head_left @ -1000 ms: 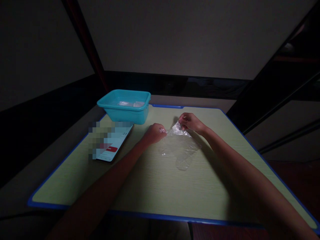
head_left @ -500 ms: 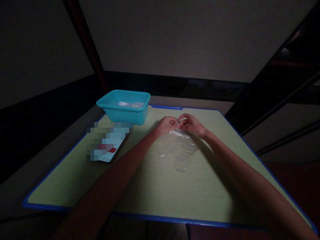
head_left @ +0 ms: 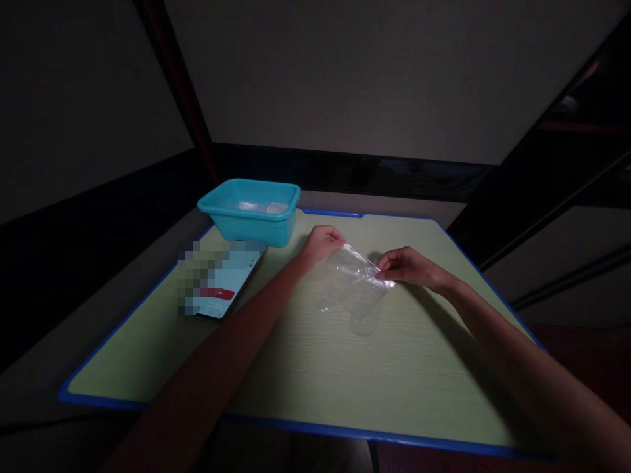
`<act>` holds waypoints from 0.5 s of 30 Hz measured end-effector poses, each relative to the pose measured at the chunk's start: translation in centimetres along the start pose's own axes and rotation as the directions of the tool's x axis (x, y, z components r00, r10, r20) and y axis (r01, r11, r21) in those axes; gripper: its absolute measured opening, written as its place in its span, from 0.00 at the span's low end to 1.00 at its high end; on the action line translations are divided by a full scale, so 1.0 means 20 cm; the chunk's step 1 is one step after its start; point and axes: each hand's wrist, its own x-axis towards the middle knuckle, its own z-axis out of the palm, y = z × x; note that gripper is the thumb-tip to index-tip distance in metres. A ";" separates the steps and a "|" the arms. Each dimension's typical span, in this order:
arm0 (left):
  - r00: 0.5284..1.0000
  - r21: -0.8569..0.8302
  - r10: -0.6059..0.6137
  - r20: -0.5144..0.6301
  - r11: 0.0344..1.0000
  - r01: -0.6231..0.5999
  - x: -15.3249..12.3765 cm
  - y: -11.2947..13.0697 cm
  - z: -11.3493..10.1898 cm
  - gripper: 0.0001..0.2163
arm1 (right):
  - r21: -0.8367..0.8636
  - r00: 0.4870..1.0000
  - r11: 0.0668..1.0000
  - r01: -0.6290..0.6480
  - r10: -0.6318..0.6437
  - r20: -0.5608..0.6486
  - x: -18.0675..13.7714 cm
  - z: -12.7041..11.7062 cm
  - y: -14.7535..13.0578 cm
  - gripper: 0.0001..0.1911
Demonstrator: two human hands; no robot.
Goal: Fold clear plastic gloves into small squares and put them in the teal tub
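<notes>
A thin, see-through disposable plastic glove (head_left: 352, 282) is stretched between my two hands, its rounded finger ends lying toward me on the table. My left hand (head_left: 323, 242) pinches one corner of its far edge. Lower and to the right, my right hand (head_left: 407, 268) grips the same edge between thumb and fingers. The edge runs taut and slanted from one hand to the other, with bright creases near the right fingertips. Parts of the glove are hard to make out against the pale tabletop.
A turquoise plastic basin (head_left: 256, 226) with some whitish, clear items inside stands at the table's back left. In front of it lies a phone (head_left: 236, 279) with a lit, partly blurred screen. The pale table (head_left: 305, 374) has a blue rim; a wall rises behind.
My right hand has moved away from my left, to the right and toward me, drawing the glove's edge out straight. My left hand keeps its pinch, nearly in place.
</notes>
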 end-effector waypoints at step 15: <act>0.988 -0.087 -0.147 -0.039 0.986 0.144 -0.02 0.06 -0.12 0.06 | 0.097 0.963 0.995 -0.037 0.062 -0.263 0.02 0.00 -0.05 0.10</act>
